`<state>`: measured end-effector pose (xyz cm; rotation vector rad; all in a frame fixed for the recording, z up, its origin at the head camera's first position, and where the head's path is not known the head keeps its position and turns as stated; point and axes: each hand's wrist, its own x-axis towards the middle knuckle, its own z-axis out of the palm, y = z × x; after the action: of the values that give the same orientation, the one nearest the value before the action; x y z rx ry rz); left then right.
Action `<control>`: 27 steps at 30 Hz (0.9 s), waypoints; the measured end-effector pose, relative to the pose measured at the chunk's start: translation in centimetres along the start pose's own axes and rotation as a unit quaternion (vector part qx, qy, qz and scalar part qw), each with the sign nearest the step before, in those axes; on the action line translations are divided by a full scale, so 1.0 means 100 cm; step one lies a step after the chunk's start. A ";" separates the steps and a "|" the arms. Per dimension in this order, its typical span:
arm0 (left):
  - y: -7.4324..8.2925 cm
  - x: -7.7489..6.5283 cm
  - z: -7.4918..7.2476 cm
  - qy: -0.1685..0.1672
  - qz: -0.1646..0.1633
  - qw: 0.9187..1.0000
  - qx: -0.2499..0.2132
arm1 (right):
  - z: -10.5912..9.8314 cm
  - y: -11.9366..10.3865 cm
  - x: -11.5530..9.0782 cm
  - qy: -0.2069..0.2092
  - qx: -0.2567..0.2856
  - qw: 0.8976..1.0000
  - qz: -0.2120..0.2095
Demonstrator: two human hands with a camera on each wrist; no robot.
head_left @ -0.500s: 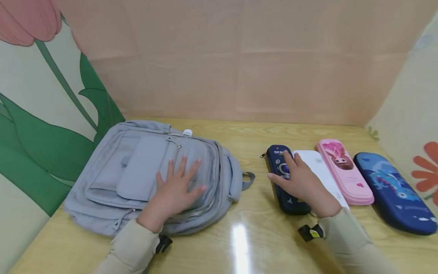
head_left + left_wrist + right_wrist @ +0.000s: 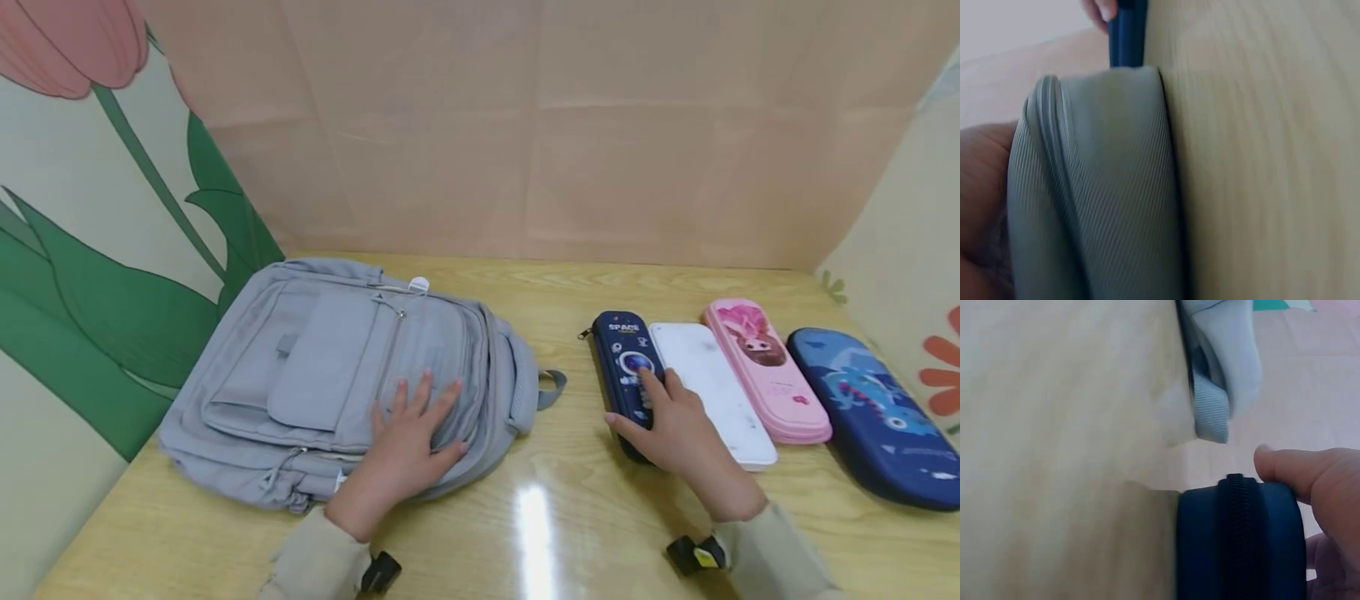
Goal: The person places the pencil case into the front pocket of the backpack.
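A grey backpack [image 2: 322,358] lies flat on the wooden table at the left, its zipped front facing up. My left hand [image 2: 408,446] rests on the lower right of that front, fingers spread and straight. In the left wrist view the bag's zipped side [image 2: 1110,181] fills the middle, with part of the hand beside it. To the right lies a dark blue pencil case [image 2: 621,342] with a space print. My right hand [image 2: 678,425] lies over its near half, fingers extended and thumb along the left side. The right wrist view shows the case's zipped edge [image 2: 1241,537] beside the thumb.
Right of the space case, a white flat case [image 2: 712,387], a pink pencil case [image 2: 780,392] with a doll print and a larger blue pencil case [image 2: 877,408] with a dragon-like print lie in a row. A strap loop [image 2: 553,387] sticks out from the backpack's right end.
Both hands have slid nearer to me, the left over the backpack's front and the right down the space pencil case. More of that case's print and the white case now shows.
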<state>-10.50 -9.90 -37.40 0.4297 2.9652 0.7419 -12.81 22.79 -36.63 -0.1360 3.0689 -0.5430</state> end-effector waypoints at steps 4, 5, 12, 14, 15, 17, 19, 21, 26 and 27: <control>-0.002 0.001 0.007 0.016 0.026 0.999 -0.027 | 0.006 -0.002 -0.002 0.008 0.006 1.000 0.005; -0.002 0.001 0.010 0.024 0.031 0.999 -0.032 | 0.006 -0.003 -0.002 0.010 0.008 1.000 0.006; -0.006 -0.002 0.025 0.122 0.064 0.989 -0.047 | 0.009 -0.006 -0.002 0.025 0.018 0.999 0.014; -0.006 -0.002 0.028 0.145 0.076 0.985 -0.048 | 0.010 -0.005 -0.002 0.029 0.018 0.999 0.015; -0.006 -0.001 0.029 0.153 0.081 0.984 -0.048 | 0.010 -0.005 -0.002 0.030 0.018 0.999 0.016; -0.006 -0.002 0.030 0.165 0.086 0.981 -0.050 | 0.012 -0.005 -0.002 0.031 0.018 0.999 0.016; -0.007 -0.002 0.031 0.172 0.088 0.980 -0.055 | 0.013 -0.006 -0.002 0.037 0.018 0.999 0.014; -0.007 -0.003 0.031 0.179 0.089 0.978 -0.065 | 0.015 -0.006 -0.002 0.042 0.017 0.999 0.013; -0.008 -0.004 0.032 0.195 0.085 0.972 -0.103 | 0.016 -0.009 -0.001 0.045 0.012 0.999 0.021; -0.008 -0.004 0.032 0.199 0.083 0.970 -0.114 | 0.016 -0.010 -0.001 0.041 0.011 0.999 0.026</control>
<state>-9.90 -9.29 -40.57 0.5778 3.1705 1.3147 -12.56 21.29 -37.80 -0.0330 3.1344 -0.5933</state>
